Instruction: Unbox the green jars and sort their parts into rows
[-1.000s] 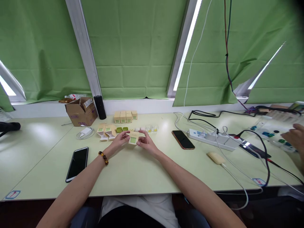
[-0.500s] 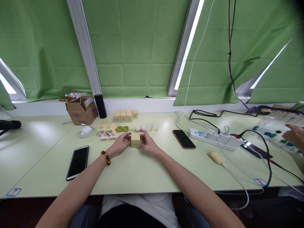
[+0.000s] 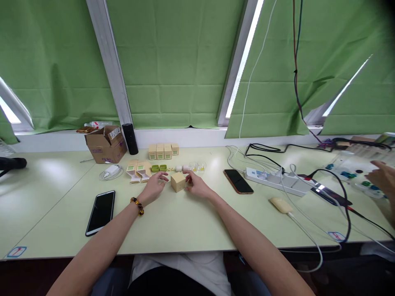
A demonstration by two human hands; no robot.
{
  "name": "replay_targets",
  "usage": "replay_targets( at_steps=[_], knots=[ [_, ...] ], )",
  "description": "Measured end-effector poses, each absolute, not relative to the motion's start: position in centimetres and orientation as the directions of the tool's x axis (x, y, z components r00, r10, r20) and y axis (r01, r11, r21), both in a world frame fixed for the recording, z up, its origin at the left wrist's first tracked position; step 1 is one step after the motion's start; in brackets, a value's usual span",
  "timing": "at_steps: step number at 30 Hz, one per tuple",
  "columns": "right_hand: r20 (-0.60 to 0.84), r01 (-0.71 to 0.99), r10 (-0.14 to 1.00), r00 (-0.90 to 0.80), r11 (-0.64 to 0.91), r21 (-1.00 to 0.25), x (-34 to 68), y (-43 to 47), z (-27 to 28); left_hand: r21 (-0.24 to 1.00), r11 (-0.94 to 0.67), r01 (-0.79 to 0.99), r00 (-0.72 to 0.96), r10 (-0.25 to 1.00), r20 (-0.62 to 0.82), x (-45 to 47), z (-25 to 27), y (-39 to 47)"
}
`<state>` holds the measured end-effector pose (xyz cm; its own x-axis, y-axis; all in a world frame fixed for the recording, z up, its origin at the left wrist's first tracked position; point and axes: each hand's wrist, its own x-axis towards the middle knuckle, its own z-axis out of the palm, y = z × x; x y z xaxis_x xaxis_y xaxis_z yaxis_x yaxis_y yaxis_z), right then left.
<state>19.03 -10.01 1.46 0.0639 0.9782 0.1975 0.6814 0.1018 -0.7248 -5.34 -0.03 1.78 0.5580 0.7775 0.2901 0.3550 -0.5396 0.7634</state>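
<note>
Centrally, a small cardboard box [image 3: 178, 182] sits on the table [image 3: 173, 230], contents hidden. At nine o'clock the left hand [image 3: 156, 188] hovers empty, fingers loosely parted; at three, the right hand [image 3: 197, 186], spread, touches its side. Clear round containers [image 3: 201, 166] toward two o'clock show yellow inside.

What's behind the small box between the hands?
Behind the small box, small pale cylinders are on the table. What its body covers, and its contents, can't be seen.

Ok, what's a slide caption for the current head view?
A small box on the table between left hand and right hand, with a row of boxes behind.
</note>
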Motion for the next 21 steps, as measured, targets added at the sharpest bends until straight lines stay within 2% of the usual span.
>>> replay_targets(
  at_steps=[7, 14, 18, 21],
  knots=[
    [0.178, 0.699, 0.984, 0.027, 0.108, -0.707, 19.0, -9.9, 1.4, 0.768, -0.563, 0.304, 0.619, 0.730, 0.290, -5.0, 2.2, -0.9],
    [0.198, 0.624, 0.980, 0.016, 0.145, -0.768, 19.5, -9.6, 1.0, 0.766, -0.566, 0.306, 0.632, 0.722, 0.281, -5.0, 2.6, -1.3],
    [0.233, 0.615, 0.962, 0.144, 0.098, -0.783, 19.6, -9.1, 0.4, 0.771, -0.516, 0.373, 0.584, 0.777, 0.237, -5.2, 2.9, -1.4],
    [0.248, 0.627, 0.958, 0.143, 0.106, -0.772, 19.8, -9.0, 0.0, 0.776, -0.478, 0.411, 0.532, 0.817, 0.222, -5.3, 3.1, -1.5]
  ],
)
